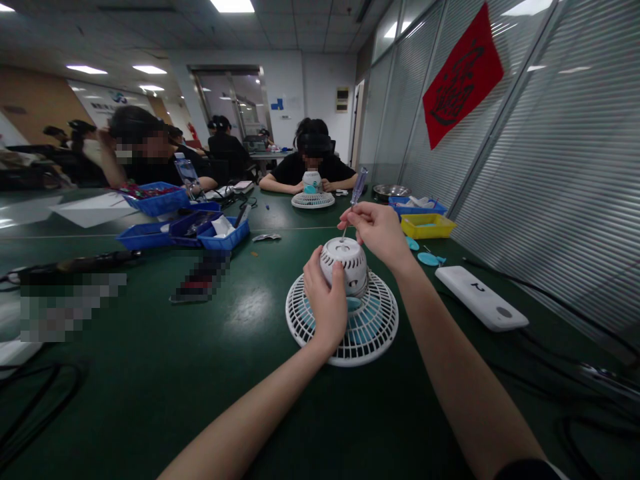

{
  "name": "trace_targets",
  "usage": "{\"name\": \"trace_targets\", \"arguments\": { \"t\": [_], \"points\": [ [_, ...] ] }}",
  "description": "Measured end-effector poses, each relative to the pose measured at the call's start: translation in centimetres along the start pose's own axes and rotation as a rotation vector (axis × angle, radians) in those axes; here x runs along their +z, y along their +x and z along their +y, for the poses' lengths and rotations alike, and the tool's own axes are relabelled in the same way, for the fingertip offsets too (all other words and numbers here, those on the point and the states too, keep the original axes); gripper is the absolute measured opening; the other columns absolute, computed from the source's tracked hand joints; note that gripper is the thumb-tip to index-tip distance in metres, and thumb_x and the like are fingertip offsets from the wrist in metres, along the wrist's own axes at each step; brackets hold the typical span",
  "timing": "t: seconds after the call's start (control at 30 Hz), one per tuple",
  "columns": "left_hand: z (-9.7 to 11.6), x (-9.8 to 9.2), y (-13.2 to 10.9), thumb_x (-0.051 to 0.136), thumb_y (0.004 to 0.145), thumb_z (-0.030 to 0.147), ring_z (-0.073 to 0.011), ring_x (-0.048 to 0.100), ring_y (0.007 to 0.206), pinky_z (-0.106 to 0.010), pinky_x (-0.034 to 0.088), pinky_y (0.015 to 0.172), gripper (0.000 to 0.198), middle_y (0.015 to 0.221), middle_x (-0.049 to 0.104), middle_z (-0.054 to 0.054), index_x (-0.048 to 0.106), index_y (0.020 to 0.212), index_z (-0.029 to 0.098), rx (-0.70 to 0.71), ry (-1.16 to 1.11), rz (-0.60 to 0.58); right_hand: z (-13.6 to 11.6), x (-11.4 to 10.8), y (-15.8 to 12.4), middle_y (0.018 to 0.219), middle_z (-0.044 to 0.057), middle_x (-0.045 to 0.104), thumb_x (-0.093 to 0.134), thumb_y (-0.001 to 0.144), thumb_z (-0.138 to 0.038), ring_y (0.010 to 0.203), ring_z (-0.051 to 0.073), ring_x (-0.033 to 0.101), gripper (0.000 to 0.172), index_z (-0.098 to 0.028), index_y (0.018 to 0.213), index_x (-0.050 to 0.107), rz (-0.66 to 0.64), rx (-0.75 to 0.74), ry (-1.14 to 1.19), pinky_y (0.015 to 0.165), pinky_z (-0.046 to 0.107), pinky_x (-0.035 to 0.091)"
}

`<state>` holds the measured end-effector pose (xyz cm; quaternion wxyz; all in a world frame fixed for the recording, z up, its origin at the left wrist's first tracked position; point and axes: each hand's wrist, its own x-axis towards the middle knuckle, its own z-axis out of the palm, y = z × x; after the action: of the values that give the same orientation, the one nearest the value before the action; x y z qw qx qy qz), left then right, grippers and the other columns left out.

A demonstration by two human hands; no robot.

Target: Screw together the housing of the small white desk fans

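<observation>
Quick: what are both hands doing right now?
Left hand: closed around the side of the white fan housing.
Right hand: closed, holding the screwdriver.

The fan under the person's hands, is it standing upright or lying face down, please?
The fan is face down: its grille rests on the green table, with the motor housing uppermost.

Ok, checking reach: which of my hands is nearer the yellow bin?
Right: your right hand, holding the screwdriver, is left of the yellow bin; your left hand, on the fan housing, is farther left.
</observation>
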<state>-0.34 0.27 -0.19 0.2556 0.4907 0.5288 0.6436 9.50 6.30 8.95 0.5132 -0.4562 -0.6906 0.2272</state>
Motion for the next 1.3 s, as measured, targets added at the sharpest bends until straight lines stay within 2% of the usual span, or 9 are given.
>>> {"name": "trace_targets", "arguments": {
  "t": [0.23, 0.47, 0.6, 0.73, 0.87, 1.1, 1.3],
  "points": [
    [-0.14, 0.03, 0.03, 0.046, 0.092, 0.044, -0.0254, 0.047, 0.136, -0.045, 0.034, 0.117, 0.043, 0.139, 0.054, -0.013, 0.048, 0.131, 0.024, 0.004, -0.011, 0.000, 0.18, -0.01, -0.10, 0.081, 0.008, 0.075, 0.054, 0.089, -0.025, 0.064, 0.014, 0.064, 0.020, -0.017, 0.077, 0.068, 0.006, -0.029, -0.035, 0.058, 0.027, 0.045],
    [-0.19, 0.14, 0.06, 0.046, 0.093, 0.042, -0.0257, 0.048, 0.137, -0.046, 0.034, 0.118, 0.040, 0.137, 0.057, -0.012, 0.051, 0.129, 0.026, 0.023, -0.005, 0.027, 0.16, -0.04, -0.12, 0.077, 0.004, 0.071, 0.062, 0.085, -0.033, 0.052, 0.010, 0.050, 0.020, -0.019, 0.071, 0.064, 0.049, -0.043, -0.130, 0.053, 0.028, 0.039],
    [-0.15, 0.10, 0.04, 0.046, 0.093, 0.042, -0.0255, 0.048, 0.137, -0.046, 0.034, 0.118, 0.040, 0.137, 0.057, -0.012, 0.051, 0.129, 0.026, 0.021, -0.006, 0.022, 0.36, 0.06, 0.04, 0.078, 0.005, 0.070, 0.067, 0.082, -0.035, 0.065, 0.015, 0.060, 0.018, -0.020, 0.074, 0.061, 0.055, -0.038, -0.042, 0.054, 0.027, 0.042],
    [-0.02, 0.04, 0.03, 0.046, 0.093, 0.042, -0.0258, 0.047, 0.137, -0.046, 0.033, 0.118, 0.041, 0.139, 0.055, -0.012, 0.049, 0.130, 0.026, 0.008, -0.011, 0.010, 0.36, 0.14, 0.14, 0.080, 0.006, 0.070, 0.073, 0.078, -0.040, 0.073, 0.018, 0.065, 0.026, -0.021, 0.071, 0.056, 0.067, -0.018, 0.013, 0.054, 0.027, 0.044],
    [0.05, 0.06, 0.04, 0.046, 0.092, 0.043, -0.0257, 0.047, 0.137, -0.045, 0.033, 0.118, 0.043, 0.139, 0.055, -0.013, 0.049, 0.130, 0.023, 0.003, -0.012, 0.007, 0.25, 0.20, 0.19, 0.076, 0.007, 0.071, 0.074, 0.078, -0.036, 0.071, 0.017, 0.066, 0.026, -0.021, 0.069, 0.055, 0.057, 0.020, 0.054, 0.054, 0.027, 0.046],
    [-0.03, 0.06, 0.02, 0.045, 0.093, 0.043, -0.0253, 0.047, 0.137, -0.044, 0.034, 0.117, 0.043, 0.139, 0.054, -0.013, 0.049, 0.131, 0.023, 0.002, -0.011, 0.005, 0.20, 0.21, 0.19, 0.077, 0.008, 0.073, 0.064, 0.082, -0.019, 0.066, 0.015, 0.067, 0.012, -0.018, 0.071, 0.059, 0.035, 0.032, 0.109, 0.056, 0.026, 0.048],
    [0.04, 0.02, 0.00, 0.045, 0.092, 0.043, -0.0255, 0.046, 0.136, -0.044, 0.033, 0.117, 0.043, 0.139, 0.054, -0.013, 0.048, 0.131, 0.022, 0.004, -0.017, 0.003, -0.05, 0.15, 0.11, 0.079, 0.007, 0.073, 0.055, 0.086, -0.017, 0.058, 0.010, 0.061, 0.013, -0.016, 0.077, 0.063, -0.022, 0.032, 0.091, 0.047, 0.022, 0.040]
  ]
}}
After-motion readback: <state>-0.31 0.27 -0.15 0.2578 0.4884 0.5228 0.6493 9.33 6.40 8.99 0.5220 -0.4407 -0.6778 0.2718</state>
